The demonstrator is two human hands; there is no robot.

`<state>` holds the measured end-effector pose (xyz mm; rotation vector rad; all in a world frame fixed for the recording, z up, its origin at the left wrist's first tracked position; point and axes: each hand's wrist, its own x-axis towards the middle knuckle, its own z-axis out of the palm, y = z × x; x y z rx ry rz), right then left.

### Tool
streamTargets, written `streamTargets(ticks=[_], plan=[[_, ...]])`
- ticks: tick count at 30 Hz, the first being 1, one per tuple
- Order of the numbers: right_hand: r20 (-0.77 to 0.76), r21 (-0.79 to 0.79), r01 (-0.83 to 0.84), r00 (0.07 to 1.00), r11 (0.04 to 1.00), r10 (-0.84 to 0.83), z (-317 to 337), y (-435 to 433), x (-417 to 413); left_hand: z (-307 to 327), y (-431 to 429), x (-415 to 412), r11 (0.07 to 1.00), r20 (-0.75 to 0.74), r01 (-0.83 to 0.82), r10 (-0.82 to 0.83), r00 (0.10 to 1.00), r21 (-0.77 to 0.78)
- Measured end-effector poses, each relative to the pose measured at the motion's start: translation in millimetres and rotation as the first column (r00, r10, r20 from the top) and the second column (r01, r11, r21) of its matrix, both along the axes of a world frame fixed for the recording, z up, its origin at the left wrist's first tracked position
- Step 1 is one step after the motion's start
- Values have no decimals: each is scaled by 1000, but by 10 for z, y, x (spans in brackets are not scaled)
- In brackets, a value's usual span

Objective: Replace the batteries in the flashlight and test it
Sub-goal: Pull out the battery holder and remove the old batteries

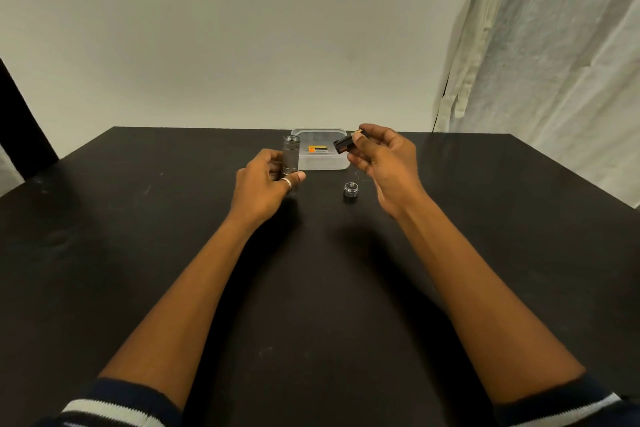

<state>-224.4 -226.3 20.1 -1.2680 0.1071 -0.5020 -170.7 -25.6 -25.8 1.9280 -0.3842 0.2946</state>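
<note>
My left hand (265,180) grips the grey metal flashlight body (291,154), which stands upright with its open end up. To its right, my right hand (381,158) holds a black battery holder (343,145) in its fingertips, above the table and tilted; a gold-tipped battery end shows at its upper edge. The flashlight's tail cap (350,191) rests on the black table (138,236) between my hands, spring side up. A clear plastic box (323,163) stands behind my hands, with orange and black batteries (318,148) lying inside.
A pale wall stands behind the table's far edge. A white curtain (554,45) hangs at the right, reaching the table's back right corner. A dark post (20,114) rises at the left.
</note>
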Motion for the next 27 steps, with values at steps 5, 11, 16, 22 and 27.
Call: streamTargets(ticks=[5, 11, 16, 22, 27], plan=[[-41, -16, 4, 999, 1000, -5, -36, -8, 3, -55, 27, 26, 997, -46, -56, 58, 997, 58], [-60, -31, 6, 998, 999, -8, -45, -27, 5, -53, 22, 38, 992, -67, -85, 92, 994, 91], [-75, -37, 0, 997, 999, -3, -70, -28, 16, -68, 21, 33, 993, -105, -71, 80, 991, 91], [-92, -59, -13, 996, 998, 7, -66, -41, 26, 35, -48, -84, 941, 330, -339, 324, 887, -13], [-102, -94, -49, 994, 994, 39, -58, -48, 2, 144, -158, -171, 974, 443, -197, 227, 867, -114]])
